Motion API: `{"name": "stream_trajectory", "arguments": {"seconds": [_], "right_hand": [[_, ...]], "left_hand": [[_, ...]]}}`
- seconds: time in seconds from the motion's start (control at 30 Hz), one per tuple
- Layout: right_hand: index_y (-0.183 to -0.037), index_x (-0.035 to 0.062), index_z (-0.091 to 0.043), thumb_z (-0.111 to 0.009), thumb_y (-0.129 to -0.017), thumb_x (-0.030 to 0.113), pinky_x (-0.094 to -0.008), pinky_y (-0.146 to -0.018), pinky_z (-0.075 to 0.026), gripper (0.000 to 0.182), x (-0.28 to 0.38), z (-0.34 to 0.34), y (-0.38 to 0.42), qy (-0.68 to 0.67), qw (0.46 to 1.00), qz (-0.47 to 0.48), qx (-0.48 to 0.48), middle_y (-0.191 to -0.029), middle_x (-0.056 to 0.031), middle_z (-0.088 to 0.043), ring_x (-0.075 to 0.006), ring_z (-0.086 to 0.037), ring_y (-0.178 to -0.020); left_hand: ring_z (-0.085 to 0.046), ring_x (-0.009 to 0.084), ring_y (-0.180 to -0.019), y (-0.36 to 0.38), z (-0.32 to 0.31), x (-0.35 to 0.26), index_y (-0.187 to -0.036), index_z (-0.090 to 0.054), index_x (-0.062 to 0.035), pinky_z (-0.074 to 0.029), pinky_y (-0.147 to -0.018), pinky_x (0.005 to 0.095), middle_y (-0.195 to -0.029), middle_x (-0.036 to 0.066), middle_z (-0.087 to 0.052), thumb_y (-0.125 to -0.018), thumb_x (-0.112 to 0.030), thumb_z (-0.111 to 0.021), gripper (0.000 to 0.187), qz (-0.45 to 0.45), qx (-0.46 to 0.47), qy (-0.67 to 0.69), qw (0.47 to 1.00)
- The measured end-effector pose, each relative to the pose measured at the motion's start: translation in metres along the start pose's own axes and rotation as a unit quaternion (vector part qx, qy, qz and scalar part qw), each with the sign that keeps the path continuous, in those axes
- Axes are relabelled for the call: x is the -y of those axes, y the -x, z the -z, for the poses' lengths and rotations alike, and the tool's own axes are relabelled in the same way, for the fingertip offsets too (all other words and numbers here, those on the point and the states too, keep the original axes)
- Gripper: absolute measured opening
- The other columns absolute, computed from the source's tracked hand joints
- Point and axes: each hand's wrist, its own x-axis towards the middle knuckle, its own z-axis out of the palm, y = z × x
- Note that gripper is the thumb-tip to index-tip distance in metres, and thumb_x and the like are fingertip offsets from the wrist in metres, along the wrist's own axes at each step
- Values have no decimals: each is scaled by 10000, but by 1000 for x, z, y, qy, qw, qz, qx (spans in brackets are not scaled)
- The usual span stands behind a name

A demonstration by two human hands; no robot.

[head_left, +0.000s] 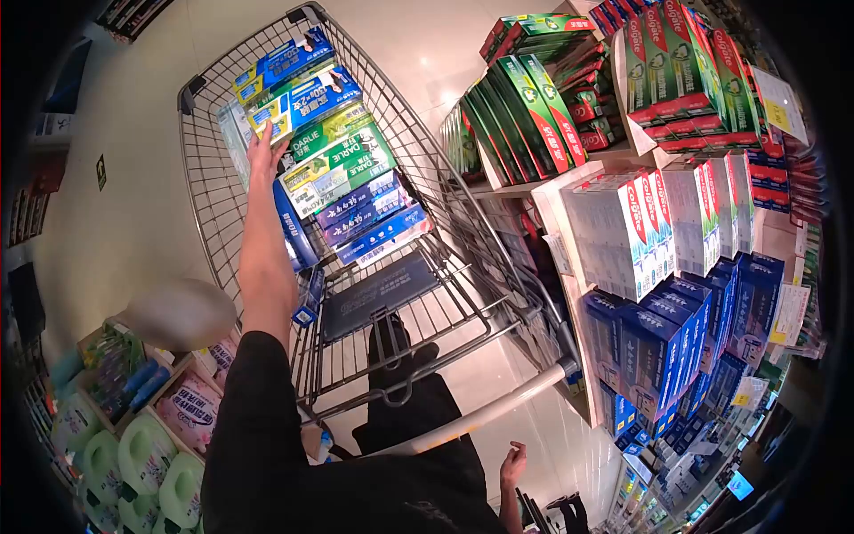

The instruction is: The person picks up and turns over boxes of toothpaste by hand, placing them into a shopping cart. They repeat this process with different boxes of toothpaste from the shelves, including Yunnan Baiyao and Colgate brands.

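Observation:
My left hand (264,149) reaches far into the shopping cart, its fingers and thumb at the near end of a blue and yellow toothpaste box (313,96). That box lies on a stack in the cart. Right beside it are green-and-white Darlie toothpaste boxes (342,165), and nearer to me lie purple and blue boxes (378,222). Another blue and yellow box (285,62) rests at the far end. Low on the right, my right hand (513,465) hangs beside the cart handle, fingers apart and nothing in it.
The metal cart (200,169) stands before me, its pale handle (498,405) close to my body. Shelves on the right hold green toothpaste boxes (525,116), white-and-red Colgate boxes (623,222) and dark blue boxes (640,347). Pale green packs (147,454) fill the lower left.

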Motion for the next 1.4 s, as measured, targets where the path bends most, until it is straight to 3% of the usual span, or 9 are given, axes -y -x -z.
{"name": "stream_trajectory", "arguments": {"seconds": [0.17,0.23,0.3,0.43,0.6,0.77,0.97,1.1,1.4], "right_hand": [[-1033,52,-600,-490,-805,2,-379,-578,-419,258,2,-5,1,16,999,-8,32,-638,-102,-511,-213,-490,-575],[-1030,57,-599,-486,-806,13,-385,-580,-422,254,9,-7,4,-6,999,-13,33,-633,-107,-520,-224,-502,-572],[-1002,70,-606,-497,-815,36,-397,-549,-409,219,15,-11,9,6,999,-19,35,-592,-103,-506,-231,-501,-540],[-977,72,-609,-524,-841,67,-400,-509,-395,160,26,-12,6,24,998,-48,20,-557,-99,-493,-231,-491,-501],[-1004,68,-600,-558,-871,122,-386,-520,-428,149,11,-28,11,21,997,-10,-80,-526,-87,-479,-233,-516,-494],[-1128,80,-546,-590,-865,148,-388,-596,-476,275,-7,-49,7,11,995,-97,-11,-654,-122,-595,-263,-614,-627],[-949,63,-640,-573,-823,159,-394,-618,-504,172,-32,-101,17,-93,993,-65,-31,-650,-138,-626,-283,-636,-635],[-923,60,-663,-578,-790,194,-402,-627,-517,207,-60,-142,22,-98,995,-13,-6,-658,-149,-645,-267,-659,-653],[-931,50,-655,-554,-837,258,-319,-539,-540,250,-123,-208,26,-143,982,-2,121,-697,-117,-686,-177,-664,-555]], "left_hand": [[-639,281,-947,-46,-5,28,-1270,-431,-36,-562,-756,364,-1095,171,-598,-900,-431,-589,564,-16,-161,-143,976],[-604,365,-1028,-59,-2,20,-1262,-491,-36,-498,-880,444,-1137,215,-593,-843,-615,-525,715,-27,-246,-579,777],[-553,408,-1111,-66,6,18,-1244,-531,-11,-425,-968,471,-1173,242,-583,-801,-713,-462,833,-23,-253,-628,736],[-636,212,-582,-129,43,24,-983,-591,112,-565,-480,293,-926,149,-638,-713,-513,-768,703,100,-188,-345,914],[-563,337,-1053,-120,16,23,-1239,-422,161,-578,-701,411,-1207,265,-510,-772,-487,-711,849,89,-271,-337,897],[-289,437,-1332,4,-29,-13,-1363,-333,99,-237,-1106,464,-1405,286,-356,-832,-449,-651,827,-310,66,-565,762],[-418,313,-1285,376,-119,-113,-1330,-466,-28,-319,-1063,408,-1371,175,-466,-906,-211,-593,480,-280,322,-458,780],[-500,332,-1180,541,-94,-111,-1325,-452,1,-401,-970,408,-1290,191,-517,-884,-196,-619,512,-249,465,-512,678],[-607,389,-851,629,-46,-18,-1162,-496,5,-467,-710,479,-968,199,-612,-900,-392,-587,485,-373,257,-670,588]]}}
